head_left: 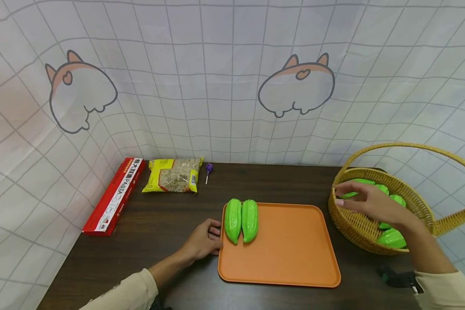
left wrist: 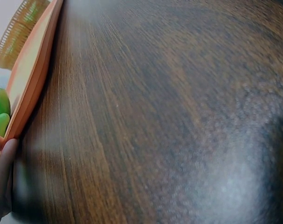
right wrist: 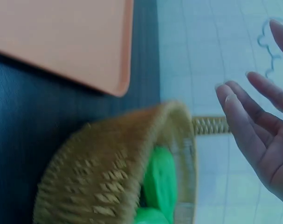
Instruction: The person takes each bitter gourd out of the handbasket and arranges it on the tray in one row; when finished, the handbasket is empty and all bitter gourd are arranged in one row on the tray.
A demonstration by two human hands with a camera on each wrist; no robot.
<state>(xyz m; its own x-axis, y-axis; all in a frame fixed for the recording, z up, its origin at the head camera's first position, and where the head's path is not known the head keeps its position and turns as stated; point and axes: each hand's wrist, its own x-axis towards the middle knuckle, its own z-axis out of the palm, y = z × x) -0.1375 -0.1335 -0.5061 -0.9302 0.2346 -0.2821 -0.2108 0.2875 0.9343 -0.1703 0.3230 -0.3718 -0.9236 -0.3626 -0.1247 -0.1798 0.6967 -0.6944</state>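
Note:
My left hand (head_left: 203, 240) is at the left edge of an orange tray (head_left: 286, 245), its fingers and thumb at the rim. Inside the tray, along its left side, two glossy green bitter melons (head_left: 233, 220) lie side by side. Over the left part of a wicker basket (head_left: 348, 230) hovers my right hand (head_left: 376, 204), fingers spread and slightly bent, with nothing between them. More green bitter melons (head_left: 393, 238) lie in the basket, partly hidden under the hand and forearm. The right wrist view shows the empty palm beside the basket's rim.
A red pasta box (head_left: 114, 198) lies at the table's left edge. Next to it are a yellow bag (head_left: 174, 175) of dry food and a purple lollipop (head_left: 209, 168) near the back. The basket's tall handle (head_left: 407, 146) arches over its opening. A grid-patterned cloth (head_left: 232, 86) hangs behind the table.

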